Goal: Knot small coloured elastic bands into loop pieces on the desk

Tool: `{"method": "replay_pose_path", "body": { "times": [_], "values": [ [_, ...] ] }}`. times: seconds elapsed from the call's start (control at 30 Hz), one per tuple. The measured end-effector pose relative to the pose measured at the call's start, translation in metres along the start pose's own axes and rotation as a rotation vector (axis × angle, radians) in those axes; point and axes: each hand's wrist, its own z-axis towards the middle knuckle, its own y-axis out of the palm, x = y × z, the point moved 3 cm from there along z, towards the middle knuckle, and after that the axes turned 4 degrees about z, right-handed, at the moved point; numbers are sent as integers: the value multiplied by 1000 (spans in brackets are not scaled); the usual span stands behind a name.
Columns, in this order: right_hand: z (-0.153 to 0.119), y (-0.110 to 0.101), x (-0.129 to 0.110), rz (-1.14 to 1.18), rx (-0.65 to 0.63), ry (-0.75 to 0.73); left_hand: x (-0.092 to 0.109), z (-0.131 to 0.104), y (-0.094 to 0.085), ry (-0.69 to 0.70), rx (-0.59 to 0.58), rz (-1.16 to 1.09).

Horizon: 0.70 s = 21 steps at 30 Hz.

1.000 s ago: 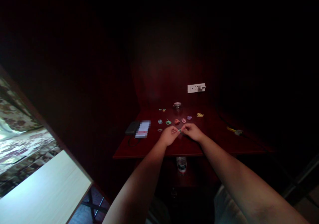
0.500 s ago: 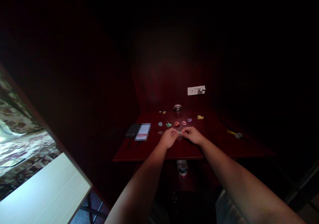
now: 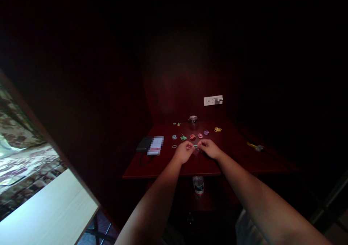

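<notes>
My left hand [image 3: 185,151] and my right hand [image 3: 210,148] meet near the front of the dark red desk, fingers pinched. Between their fingertips is a small green hair tie [image 3: 195,146], gripped from both sides. Just beyond them lies a row of small bunches of hair ties: blue [image 3: 174,137], green [image 3: 183,138], orange-red [image 3: 193,137], pink [image 3: 200,136] and purple [image 3: 206,132]. A yellow bunch [image 3: 218,129] lies farther right. One pale loop [image 3: 174,146] rests left of my left hand.
A lidded clear jar [image 3: 193,121] stands at the back, with a few loose hair ties [image 3: 178,124] to its left. A phone [image 3: 156,145] and a black case [image 3: 144,144] lie left. A yellow-and-black cable [image 3: 259,148] lies right. Below the desk stands a bottle [image 3: 199,185].
The green hair tie shows as a somewhat wider loop between my fingertips. Both hands keep nearly the same place; the whole view has shifted slightly.
</notes>
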Motion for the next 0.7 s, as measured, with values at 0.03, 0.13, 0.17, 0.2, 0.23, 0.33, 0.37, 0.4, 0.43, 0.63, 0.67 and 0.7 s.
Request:
{"method": "replay_pose_path", "body": {
  "times": [0.03, 0.13, 0.17, 0.2, 0.23, 0.33, 0.37, 0.4, 0.43, 0.63, 0.67, 0.7],
  "values": [
    [0, 0, 0, 17, 1, 5, 0, 0, 0, -3, -3, 5],
    [-1, 1, -2, 90, 7, 26, -3, 0, 0, -6, -2, 20],
    [-1, 1, -2, 114, 9, 31, -4, 1, 0, -3, -3, 22],
    [-1, 1, -2, 130, 9, 31, -6, 1, 1, -1, -7, 21],
    [-1, 1, -2, 135, 10, 28, -8, 2, 1, -2, -13, 19],
    [-1, 1, -2, 97, 6, 4, -13, 3, 3, -9, -23, 14],
    [-1, 1, -1, 73, 2, -7, -14, 4, 4, -9, -22, 14],
    [-1, 1, -1, 49, -1, -17, -14, 4, 4, -9, -20, 14],
    [-1, 0, -1, 25, -2, -26, -14, 4, 4, -7, -18, 13],
    [-2, -1, 1, -59, 18, -37, -13, 3, 4, -23, -30, 0],
    [-2, -1, 1, -55, 19, -33, -12, 3, 4, -22, -30, -1],
    [-2, -1, 1, -48, 16, -28, -12, 3, 4, -20, -29, -2]
  ]
}}
